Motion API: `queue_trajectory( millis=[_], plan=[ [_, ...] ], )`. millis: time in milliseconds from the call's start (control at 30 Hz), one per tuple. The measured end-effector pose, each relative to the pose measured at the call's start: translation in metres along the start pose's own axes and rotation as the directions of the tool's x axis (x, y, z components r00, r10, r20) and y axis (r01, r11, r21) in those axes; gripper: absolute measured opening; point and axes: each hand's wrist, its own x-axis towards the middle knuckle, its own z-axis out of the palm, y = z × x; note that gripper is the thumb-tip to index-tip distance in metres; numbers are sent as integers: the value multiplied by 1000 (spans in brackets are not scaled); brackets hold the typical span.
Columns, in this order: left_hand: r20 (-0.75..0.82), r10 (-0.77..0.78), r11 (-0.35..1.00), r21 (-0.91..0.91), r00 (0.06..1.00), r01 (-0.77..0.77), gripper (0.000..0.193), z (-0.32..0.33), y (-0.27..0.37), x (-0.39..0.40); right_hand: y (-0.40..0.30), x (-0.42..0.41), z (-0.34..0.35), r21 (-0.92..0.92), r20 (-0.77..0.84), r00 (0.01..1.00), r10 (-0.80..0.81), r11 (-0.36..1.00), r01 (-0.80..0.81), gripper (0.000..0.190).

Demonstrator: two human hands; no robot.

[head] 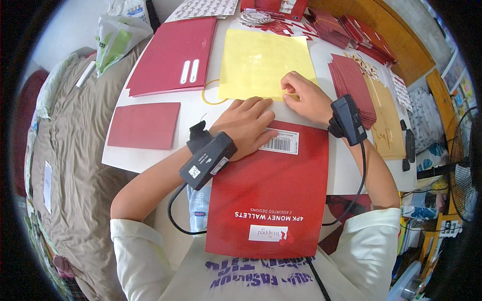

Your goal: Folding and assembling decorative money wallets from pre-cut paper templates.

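Observation:
A red printed money-wallet package sheet (263, 188) extends from the table over its front edge towards my shirt. It bears writing, upside down to me, and a white barcode label (288, 142). My left hand (246, 126) lies palm down across its far left part, thumb on the label and fingertips close to the near edge of a yellow sheet (263, 62). Over the yellow sheet's near right corner is my right hand (307, 98), its fingers curled and thumb bent. Whether anything thin sits between those fingers is hidden.
Large dark-red sheets (173, 56) and a smaller red card (144, 126) lie on the left, near a yellow rubber band (207, 98). Stacked red envelopes (352, 86) and tan sheets (386, 116) lie on the right. Cables trail from both wrist devices (208, 161).

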Motion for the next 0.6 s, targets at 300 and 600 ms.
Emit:
queue_trajectory(
  millis=[300, 600],
  plan=[
    [-3, 3, 1000, 3, 1000, -3, 30, 0, 1, 1, -4, -2, 1, -107, -29, 999, -31, 994, 28, 16],
    [-17, 7, 1000, 7, 1000, -7, 30, 0, 0, 0, -1, -1, 1, 32, 16, 1000, -5, 999, 4, 13]
  ],
)
